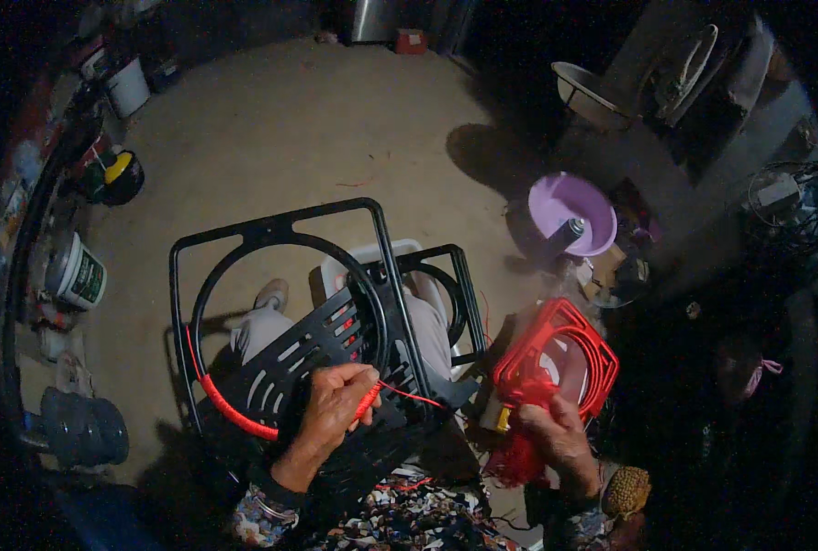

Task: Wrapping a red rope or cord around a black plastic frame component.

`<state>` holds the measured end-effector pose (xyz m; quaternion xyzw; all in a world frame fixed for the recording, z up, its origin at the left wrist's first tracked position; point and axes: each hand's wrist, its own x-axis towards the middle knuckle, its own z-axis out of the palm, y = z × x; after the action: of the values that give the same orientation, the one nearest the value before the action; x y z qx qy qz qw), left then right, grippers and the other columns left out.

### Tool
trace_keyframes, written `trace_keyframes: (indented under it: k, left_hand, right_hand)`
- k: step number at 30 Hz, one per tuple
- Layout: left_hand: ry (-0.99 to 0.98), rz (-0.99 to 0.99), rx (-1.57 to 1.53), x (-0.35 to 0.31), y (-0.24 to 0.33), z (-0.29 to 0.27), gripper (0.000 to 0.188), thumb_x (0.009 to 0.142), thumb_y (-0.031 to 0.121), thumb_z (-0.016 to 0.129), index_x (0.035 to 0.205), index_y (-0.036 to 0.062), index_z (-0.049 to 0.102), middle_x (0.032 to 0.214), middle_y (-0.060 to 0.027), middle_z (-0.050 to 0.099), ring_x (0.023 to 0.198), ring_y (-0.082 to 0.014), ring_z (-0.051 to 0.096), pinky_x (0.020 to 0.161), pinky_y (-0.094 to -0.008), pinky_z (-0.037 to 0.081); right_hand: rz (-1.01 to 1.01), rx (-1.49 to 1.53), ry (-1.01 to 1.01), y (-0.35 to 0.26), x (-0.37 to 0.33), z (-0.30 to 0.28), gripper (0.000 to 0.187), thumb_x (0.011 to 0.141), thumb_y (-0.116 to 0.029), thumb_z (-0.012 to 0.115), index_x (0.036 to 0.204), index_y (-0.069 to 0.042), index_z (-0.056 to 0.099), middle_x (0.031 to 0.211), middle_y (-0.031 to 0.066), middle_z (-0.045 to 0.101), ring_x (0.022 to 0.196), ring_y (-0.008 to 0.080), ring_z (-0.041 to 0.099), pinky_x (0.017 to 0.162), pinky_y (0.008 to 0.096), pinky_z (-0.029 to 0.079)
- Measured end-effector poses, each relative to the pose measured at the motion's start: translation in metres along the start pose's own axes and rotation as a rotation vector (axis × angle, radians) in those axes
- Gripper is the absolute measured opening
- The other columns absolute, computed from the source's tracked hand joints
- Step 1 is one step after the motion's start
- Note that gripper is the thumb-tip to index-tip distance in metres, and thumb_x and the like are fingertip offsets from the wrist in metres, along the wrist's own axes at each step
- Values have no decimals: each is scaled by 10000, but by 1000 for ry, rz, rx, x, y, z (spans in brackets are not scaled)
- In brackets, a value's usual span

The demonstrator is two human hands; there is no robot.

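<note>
Across my lap lies a black plastic frame (379, 234) with a large round ring and a slatted panel (280, 372). Red cord (235, 413) is wound tightly round the lower left of the ring, with a loose end rising beside it. My left hand (336, 409) is closed in a pinch on another red-wrapped stretch of the ring's lower edge. From there a thin strand runs right toward my right hand (560, 436). That hand is slightly blurred and closed around red cord, beside a red bundle (519, 459).
A red plastic frame (597, 376) stands by my right hand, and a smaller black frame (469, 303) lies beyond my knee. A purple basin (547, 207) sits farther right. Along the left are a white bucket (83, 275) and a large clear bottle (88, 427).
</note>
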<state>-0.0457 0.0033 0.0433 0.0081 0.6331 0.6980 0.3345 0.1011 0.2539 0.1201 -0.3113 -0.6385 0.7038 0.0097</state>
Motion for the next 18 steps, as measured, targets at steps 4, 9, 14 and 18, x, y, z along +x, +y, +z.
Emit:
trace_keyframes:
  k: [4, 9, 14, 18]
  left_hand:
    - [34, 20, -43, -1, -1, 0, 258, 888, 233, 609, 904, -24, 624, 649, -74, 622, 430, -109, 538, 336, -222, 383]
    - [17, 13, -85, 1, -2, -1, 234, 869, 218, 630, 886, -15, 622, 656, -64, 617, 431, -116, 541, 336, -229, 383]
    - [64, 48, 45, -6, 5, -1, 202, 858, 208, 648, 828, 15, 599, 626, -11, 568, 438, -88, 508, 374, -215, 400]
    - [75, 154, 37, -4, -11, 1, 184, 855, 190, 654, 801, 31, 579, 637, -3, 560, 466, -67, 491, 377, -209, 391]
  right_hand:
    - [-176, -362, -240, -6, 8, 35, 313, 912, -159, 589, 1194, -28, 552, 984, 40, 640, 873, 147, 587, 792, 280, 465]
    - [-352, -543, -505, -21, 4, 52, 425, 932, -143, 537, 1324, -19, 429, 1127, 162, 594, 995, 269, 588, 922, 335, 429]
    - [-425, -698, -424, -31, 5, 74, 465, 915, -265, 585, 1287, -14, 465, 1064, 126, 610, 905, 163, 602, 804, 307, 479]
    - [-542, -954, -255, -9, 11, 80, 349, 808, -173, 680, 1094, -41, 532, 892, 155, 651, 724, 264, 650, 625, 355, 510]
